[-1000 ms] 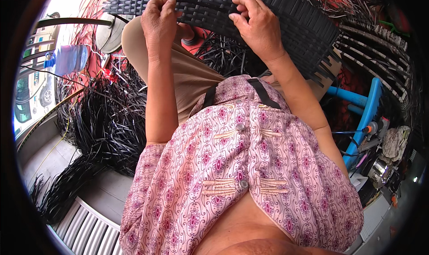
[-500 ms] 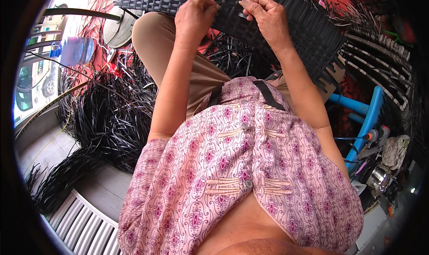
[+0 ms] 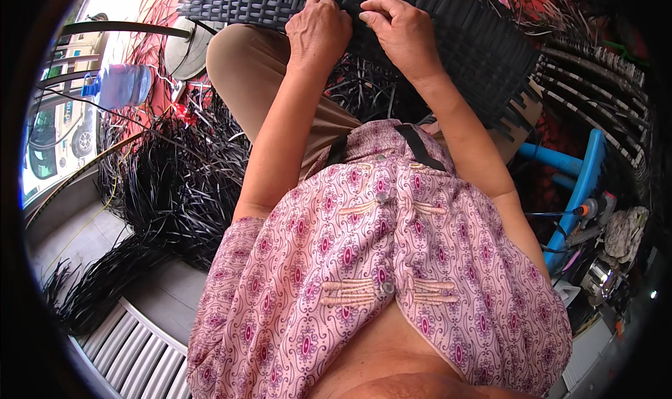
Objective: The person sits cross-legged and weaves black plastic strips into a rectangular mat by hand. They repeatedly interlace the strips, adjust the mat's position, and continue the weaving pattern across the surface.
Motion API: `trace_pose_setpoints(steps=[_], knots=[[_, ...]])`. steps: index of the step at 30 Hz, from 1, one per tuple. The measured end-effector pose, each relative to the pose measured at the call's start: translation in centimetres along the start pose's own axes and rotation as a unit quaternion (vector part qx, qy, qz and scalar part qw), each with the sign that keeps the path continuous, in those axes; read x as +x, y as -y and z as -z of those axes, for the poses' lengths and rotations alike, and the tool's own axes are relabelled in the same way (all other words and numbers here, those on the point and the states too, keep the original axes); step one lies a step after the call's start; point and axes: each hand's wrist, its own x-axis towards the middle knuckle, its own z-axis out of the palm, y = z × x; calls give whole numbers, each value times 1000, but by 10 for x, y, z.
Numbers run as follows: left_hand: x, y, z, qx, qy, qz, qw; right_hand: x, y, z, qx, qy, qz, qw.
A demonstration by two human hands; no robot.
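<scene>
A dark, woven panel of flat plastic strips point(image 3: 462, 42) lies across my lap, with loose strip ends along its right edge. My left hand point(image 3: 320, 33) rests against the weave, back up and fingers curled in; whatever its fingertips grip is hidden. Just to the right, thumb and forefinger of my right hand point(image 3: 404, 38) are pinched at the panel's surface on a thin black strip, hard to make out against the dark weave. A small gap separates the two hands.
Heaps of loose black strips point(image 3: 175, 182) lie to my left, near a blue water bottle point(image 3: 126, 85) and a white slatted piece point(image 3: 133, 346). On the right stand a blue plastic stool point(image 3: 586, 182), striped bundled strips point(image 3: 595, 84) and a shiny metal container point(image 3: 600, 280).
My left hand has turned back-up and shifted right and slightly down, onto the weave. The right hand has moved a little left, closer to it.
</scene>
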Motion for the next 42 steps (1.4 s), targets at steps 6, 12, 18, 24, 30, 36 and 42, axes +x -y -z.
trace_pose_setpoints(steps=[6, 12, 18, 24, 30, 36, 42], knots=[[-7, -9, -5, 25, -7, 6, 1000, -2, 2, -9, -123, 27, 20, 992], [-12, 0, -11, -32, -33, 12, 999, 1, 7, -14, -164, 52, 1, 985], [-14, 0, -10, -56, -22, 33, 998, 7, 10, -24, -230, 86, 1, 969], [-19, 0, -1, -84, 0, 65, 994, 4, 5, -29, -153, 17, 43, 987], [-20, 8, -2, -143, -16, 58, 988, 1, 6, -29, -164, 19, 34, 986], [-18, 25, -7, -331, 30, 122, 935, 1, 7, -33, -163, 12, 26, 986], [-14, 17, 3, -377, 50, 179, 907, -1, 7, -32, -177, 14, 33, 984]])
